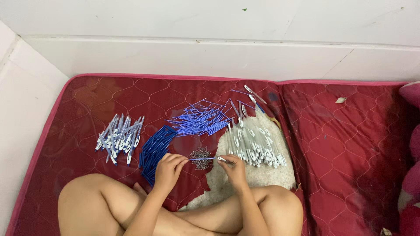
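Note:
My left hand (168,168) pinches one end of a thin blue ink refill (203,158). My right hand (234,169) holds a clear pen barrel (224,160) at the refill's other end. Just beyond the hands lies a small heap of metal springs (200,155). A pile of loose blue refills (199,119) is spread further back. Dark blue pen caps (154,150) lie in a bunch by my left hand. Clear white pen barrels (256,142) are stacked by my right hand. Several assembled pens (119,137) lie to the far left.
Everything rests on a dark red quilted mattress (345,144) with a torn patch showing white padding (262,175). My crossed bare legs (92,205) fill the front. White walls (210,26) stand behind and left. Pink fabric (411,144) sits at the right edge.

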